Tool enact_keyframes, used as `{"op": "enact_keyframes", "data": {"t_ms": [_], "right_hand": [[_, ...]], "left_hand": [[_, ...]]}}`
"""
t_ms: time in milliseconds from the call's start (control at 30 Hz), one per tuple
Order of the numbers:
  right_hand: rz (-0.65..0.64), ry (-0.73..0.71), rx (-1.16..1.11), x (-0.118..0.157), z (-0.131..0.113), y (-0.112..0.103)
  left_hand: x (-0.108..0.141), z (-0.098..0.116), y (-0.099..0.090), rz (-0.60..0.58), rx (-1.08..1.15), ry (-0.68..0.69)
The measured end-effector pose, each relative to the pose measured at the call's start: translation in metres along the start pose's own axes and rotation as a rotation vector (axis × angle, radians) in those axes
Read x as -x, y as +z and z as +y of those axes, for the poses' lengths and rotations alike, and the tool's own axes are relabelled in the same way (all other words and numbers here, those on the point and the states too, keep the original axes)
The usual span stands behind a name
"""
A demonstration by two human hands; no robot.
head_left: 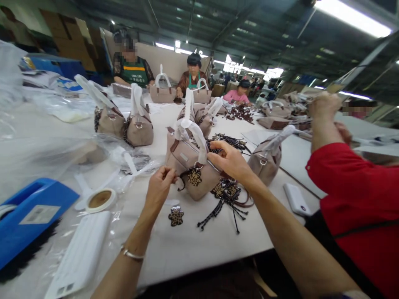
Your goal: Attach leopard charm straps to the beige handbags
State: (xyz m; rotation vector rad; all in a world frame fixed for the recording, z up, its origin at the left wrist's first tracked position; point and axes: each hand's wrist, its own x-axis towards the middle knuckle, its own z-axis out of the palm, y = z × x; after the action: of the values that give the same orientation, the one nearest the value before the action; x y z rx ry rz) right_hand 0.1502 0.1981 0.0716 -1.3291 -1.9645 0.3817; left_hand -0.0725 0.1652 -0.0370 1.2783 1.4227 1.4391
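Charm (176, 217) before nearest handbag (205, 181); tape roll (110, 204) left, apparently on plastic (67, 149).

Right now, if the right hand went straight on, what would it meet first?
Likely the white-wrapped handle of the bag, just ahead of the right hand; depth is unclear, so they may already touch.

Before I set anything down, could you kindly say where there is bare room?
The table is bare between the loose leopard-print charm and the near edge, and between the handbag being handled and the two handbags at left. Right of that charm, black cords crowd it; at lower left, clear plastic, a tape roll and a blue brush do.
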Motion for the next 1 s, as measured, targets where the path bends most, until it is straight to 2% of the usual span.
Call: {"op": "enact_keyframes", "data": {"t_ms": [100,167,300,467,567,667,767,867,933,1000], "right_hand": [[0.057,0.072,0.067,0.027,0.016,-0.021],[-0.037,0.113,0.166,0.053,0.035,-0.026],[-0.282,0.217,0.34,0.096,0.074,-0.016],[-0.318,0.247,0.431,0.121,0.1,-0.001],[-0.351,0.242,0.464,0.133,0.112,0.002],[-0.378,0.214,0.456,0.146,0.131,0.004],[-0.325,0.16,0.352,0.156,0.15,0.007],[-0.26,0.161,0.23,0.162,0.162,0.011],[-0.244,0.192,0.184,0.163,0.165,0.012],[-0.228,0.221,0.161,0.163,0.163,0.011]], "left_hand": [[0.02,0.012,-0.007,-0.033,-0.007,0.035],[0.038,0.011,-0.008,-0.06,-0.031,0.031],[0.078,-0.005,0.002,-0.185,-0.156,-0.014],[0.116,-0.022,0.022,-0.326,-0.357,0.067],[0.128,-0.025,0.023,-0.352,-0.431,0.088],[0.127,-0.026,0.007,-0.308,-0.536,0.127],[0.113,-0.026,-0.021,-0.115,-0.75,0.131],[0.089,-0.024,-0.047,0.051,-0.968,0.044],[0.071,-0.023,-0.054,0.045,-1.058,-0.052],[0.055,-0.025,-0.053,0.001,-1.104,-0.141]]}}
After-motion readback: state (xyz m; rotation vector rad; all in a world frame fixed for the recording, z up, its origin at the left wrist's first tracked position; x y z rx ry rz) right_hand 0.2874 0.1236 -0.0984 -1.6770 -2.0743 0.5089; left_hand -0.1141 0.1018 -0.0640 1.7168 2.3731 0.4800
